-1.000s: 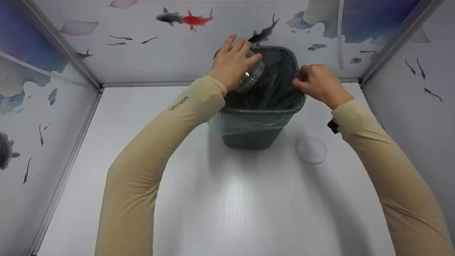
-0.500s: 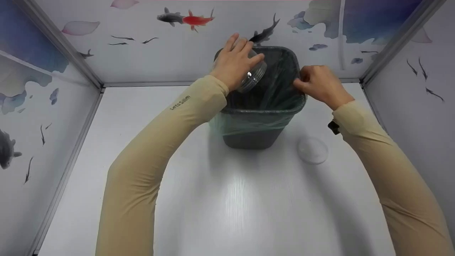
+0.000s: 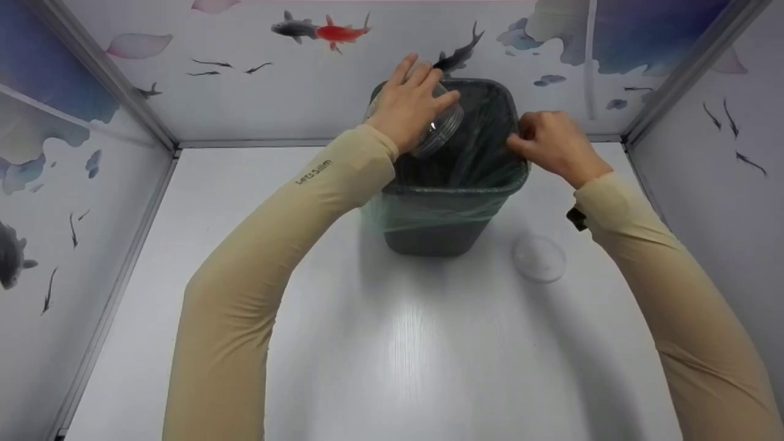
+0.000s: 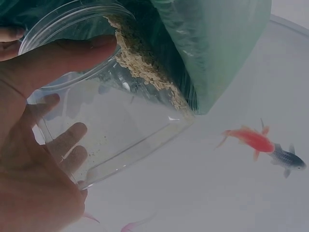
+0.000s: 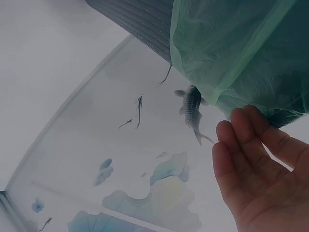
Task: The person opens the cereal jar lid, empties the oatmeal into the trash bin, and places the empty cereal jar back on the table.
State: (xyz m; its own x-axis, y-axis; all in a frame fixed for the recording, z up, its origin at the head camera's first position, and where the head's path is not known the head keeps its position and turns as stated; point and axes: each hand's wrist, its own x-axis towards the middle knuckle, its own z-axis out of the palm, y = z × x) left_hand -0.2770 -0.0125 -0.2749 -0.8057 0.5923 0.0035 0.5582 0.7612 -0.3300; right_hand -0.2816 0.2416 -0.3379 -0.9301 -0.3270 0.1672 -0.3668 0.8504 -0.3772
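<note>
My left hand point(image 3: 409, 110) grips a clear plastic jar point(image 3: 442, 133) by its side, tilted with its mouth over the bin point(image 3: 429, 240). Tan flakes that look like oats point(image 4: 137, 60) lie along the jar's lower wall up to the mouth in the left wrist view. Inside the grey bin hangs a translucent green bag point(image 3: 453, 211), folded down over the rim. At the bin's right edge, my right hand point(image 3: 554, 146) pinches the rim with the bag over it, thumb inside and curled fingers outside. The bottom of the bin is hidden.
A round clear lid point(image 3: 539, 259) lies on the white table point(image 3: 392, 355), right of the bin. Walls printed with fish and lotus point(image 3: 343, 32) enclose the table at the back and both sides. The bin stands close to the back wall.
My left hand and the jar have shifted slightly up and to the right over the bin. The right hand stays at the rim.
</note>
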